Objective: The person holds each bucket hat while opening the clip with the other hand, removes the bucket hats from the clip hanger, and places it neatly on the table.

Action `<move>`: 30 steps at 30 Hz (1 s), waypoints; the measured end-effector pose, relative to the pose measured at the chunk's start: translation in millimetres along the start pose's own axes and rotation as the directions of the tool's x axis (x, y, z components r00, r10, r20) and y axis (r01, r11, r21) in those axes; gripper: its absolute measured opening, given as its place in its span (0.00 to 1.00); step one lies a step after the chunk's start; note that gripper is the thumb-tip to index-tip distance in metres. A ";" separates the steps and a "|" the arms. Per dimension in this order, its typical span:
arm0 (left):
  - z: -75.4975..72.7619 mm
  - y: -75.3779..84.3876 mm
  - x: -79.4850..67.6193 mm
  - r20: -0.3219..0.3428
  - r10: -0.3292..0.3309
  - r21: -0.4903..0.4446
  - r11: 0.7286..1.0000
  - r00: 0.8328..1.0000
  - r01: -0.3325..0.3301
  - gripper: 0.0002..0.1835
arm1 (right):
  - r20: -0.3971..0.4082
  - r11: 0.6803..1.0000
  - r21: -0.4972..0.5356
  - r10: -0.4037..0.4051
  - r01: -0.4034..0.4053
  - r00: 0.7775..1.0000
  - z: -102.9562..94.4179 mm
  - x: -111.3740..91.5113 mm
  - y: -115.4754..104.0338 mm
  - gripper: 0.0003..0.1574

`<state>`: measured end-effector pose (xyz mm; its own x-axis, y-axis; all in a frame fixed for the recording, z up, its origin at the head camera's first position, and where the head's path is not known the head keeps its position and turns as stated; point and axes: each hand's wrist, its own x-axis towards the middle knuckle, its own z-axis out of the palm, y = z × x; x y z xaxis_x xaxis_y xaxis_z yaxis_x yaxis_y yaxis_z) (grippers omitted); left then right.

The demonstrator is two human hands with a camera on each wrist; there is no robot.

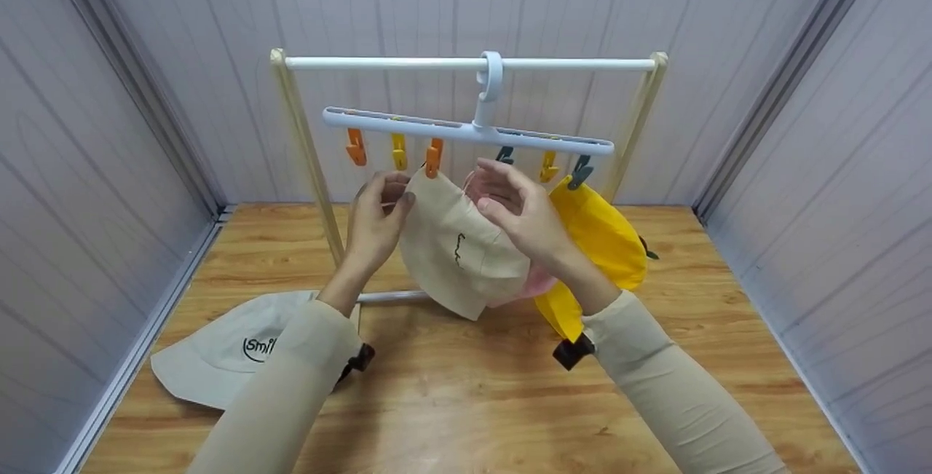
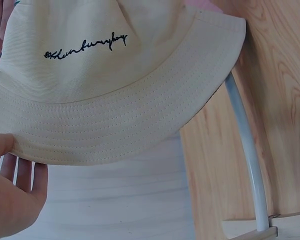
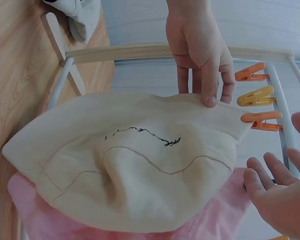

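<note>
A cream bucket hat [image 1: 473,255] with black script hangs by its brim from an orange clip [image 1: 434,156] on a white hanger [image 1: 408,124]. My left hand [image 1: 375,219] pinches the brim beside that clip. In the left wrist view, the left hand's thumb [image 2: 1,142] lies on the front of the brim with the fingers behind it. My right hand [image 1: 528,215] is raised on the hat's other side, its fingers loosely bent and holding nothing. In the right wrist view, the right hand [image 3: 285,195] shows apart from the hat, near the clips.
Behind the cream hat hangs a pink hat [image 3: 220,210]. A yellow hat [image 1: 604,234] hangs at right from a dark clip [image 1: 580,171]. Other clips dangle from the hanger, hooked on the rack's top bar [image 1: 378,63]. A pale grey hat [image 1: 211,357] lies on the table at left.
</note>
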<state>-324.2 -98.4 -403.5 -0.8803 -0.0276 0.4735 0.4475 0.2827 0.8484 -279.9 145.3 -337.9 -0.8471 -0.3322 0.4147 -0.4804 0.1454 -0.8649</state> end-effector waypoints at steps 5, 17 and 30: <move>-0.8 2.6 -1.5 0.003 -0.004 0.011 1.000 1.000 0.004 0.12 | 0.002 1.000 -0.009 -0.014 0.014 1.000 4.7 7.6 -4.6 0.32; -1.3 2.7 -5.2 -0.023 -0.003 0.018 1.000 1.000 0.003 0.11 | -0.016 0.991 0.025 0.135 -0.134 0.991 17.7 24.1 -10.7 0.36; -0.8 2.7 -7.8 -0.019 0.016 0.007 1.000 1.000 -0.016 0.12 | -0.058 0.982 0.030 0.189 -0.187 0.980 32.7 41.9 -5.2 0.34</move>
<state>-316.0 -98.2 -404.7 -0.8699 -0.0411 0.4915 0.4604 0.2894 0.8392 -305.5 100.1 -325.3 -0.9344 -0.2442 0.2596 -0.3062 0.1774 -0.9353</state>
